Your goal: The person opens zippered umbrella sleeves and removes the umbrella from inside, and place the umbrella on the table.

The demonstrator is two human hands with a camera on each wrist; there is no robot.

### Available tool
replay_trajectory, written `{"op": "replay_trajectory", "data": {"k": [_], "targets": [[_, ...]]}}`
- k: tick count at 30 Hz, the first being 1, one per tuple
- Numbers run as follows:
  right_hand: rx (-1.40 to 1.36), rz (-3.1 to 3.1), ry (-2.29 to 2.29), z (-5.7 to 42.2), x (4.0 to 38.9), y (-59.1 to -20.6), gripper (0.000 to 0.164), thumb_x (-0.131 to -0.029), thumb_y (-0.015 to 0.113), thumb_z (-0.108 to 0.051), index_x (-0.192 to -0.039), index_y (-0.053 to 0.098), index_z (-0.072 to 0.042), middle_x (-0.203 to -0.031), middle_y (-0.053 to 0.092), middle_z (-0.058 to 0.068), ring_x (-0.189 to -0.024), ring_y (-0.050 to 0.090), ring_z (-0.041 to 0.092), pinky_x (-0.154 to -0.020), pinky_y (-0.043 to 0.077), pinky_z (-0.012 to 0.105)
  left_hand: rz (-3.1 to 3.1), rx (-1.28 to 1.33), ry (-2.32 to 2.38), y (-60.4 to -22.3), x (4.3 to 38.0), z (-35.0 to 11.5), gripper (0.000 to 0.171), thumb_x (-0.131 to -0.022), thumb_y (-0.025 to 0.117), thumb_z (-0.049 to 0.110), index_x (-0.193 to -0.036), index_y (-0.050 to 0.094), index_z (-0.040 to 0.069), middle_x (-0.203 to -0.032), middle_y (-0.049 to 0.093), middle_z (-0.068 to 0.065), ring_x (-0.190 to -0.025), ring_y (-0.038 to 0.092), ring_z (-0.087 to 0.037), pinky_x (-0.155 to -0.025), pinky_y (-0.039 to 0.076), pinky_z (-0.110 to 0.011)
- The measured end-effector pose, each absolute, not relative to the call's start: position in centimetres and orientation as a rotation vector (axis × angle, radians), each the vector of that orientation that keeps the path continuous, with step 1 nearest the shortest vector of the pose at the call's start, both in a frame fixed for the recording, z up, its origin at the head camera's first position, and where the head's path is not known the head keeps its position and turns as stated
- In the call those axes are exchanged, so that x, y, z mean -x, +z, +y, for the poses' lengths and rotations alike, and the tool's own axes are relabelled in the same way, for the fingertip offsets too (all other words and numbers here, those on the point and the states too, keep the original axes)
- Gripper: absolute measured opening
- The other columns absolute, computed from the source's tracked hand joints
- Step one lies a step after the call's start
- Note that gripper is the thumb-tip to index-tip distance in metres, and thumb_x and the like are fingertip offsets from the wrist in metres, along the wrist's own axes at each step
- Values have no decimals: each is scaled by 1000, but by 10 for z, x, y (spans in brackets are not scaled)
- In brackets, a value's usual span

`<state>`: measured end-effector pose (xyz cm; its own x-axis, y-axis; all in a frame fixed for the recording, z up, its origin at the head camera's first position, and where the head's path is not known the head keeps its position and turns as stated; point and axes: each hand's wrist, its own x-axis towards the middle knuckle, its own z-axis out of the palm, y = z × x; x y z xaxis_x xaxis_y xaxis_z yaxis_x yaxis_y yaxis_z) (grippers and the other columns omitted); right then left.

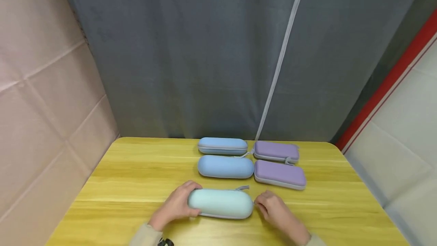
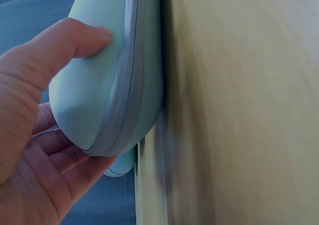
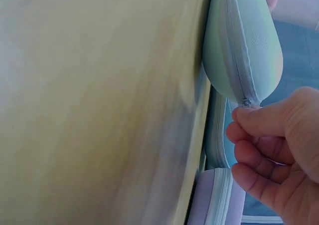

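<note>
A mint-green zippered case (image 1: 220,203) lies lengthwise near the front of the table, a grey strap (image 1: 242,188) at its back edge. My left hand (image 1: 181,203) grips its left end, and in the left wrist view the thumb lies on the case's upper face with the fingers behind. At the right end, my right hand (image 1: 273,208) pinches the zipper pull (image 3: 247,104) between thumb and index finger. The grey zipper (image 3: 233,40) looks closed along the side seen in the right wrist view.
Behind the mint case lie two blue cases (image 1: 225,166), one behind the other. To their right are two purple cases (image 1: 280,174). All rest on a yellow wood-grain table (image 1: 136,174). A dark grey curtain (image 1: 191,56) hangs behind the table's far edge.
</note>
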<state>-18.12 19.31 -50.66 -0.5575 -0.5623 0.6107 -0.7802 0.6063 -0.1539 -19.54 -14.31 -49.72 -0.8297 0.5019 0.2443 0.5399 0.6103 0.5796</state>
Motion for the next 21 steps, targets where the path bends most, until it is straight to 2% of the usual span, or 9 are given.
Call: {"op": "replay_trajectory", "data": {"k": [13,21], "targets": [[-974,-2482,710,194,171,-503,19,-68,74,6,-71,66,-11,-70,61,-7,-66,51,3,-56,45,18,-2801,870,-1029,-495,194,-141,57,-62,84,25,-111,59,10,-108,57,3,-97,57,-17,-84,49,-38],[-922,-2620,801,193,164,-501,16,-75,71,2,-73,66,-12,-72,61,-10,-68,49,-1,-56,46,19,-2799,885,-1020,-495,196,-142,56,-62,84,24,-110,60,8,-108,58,2,-97,58,-19,-84,49,-40]]}}
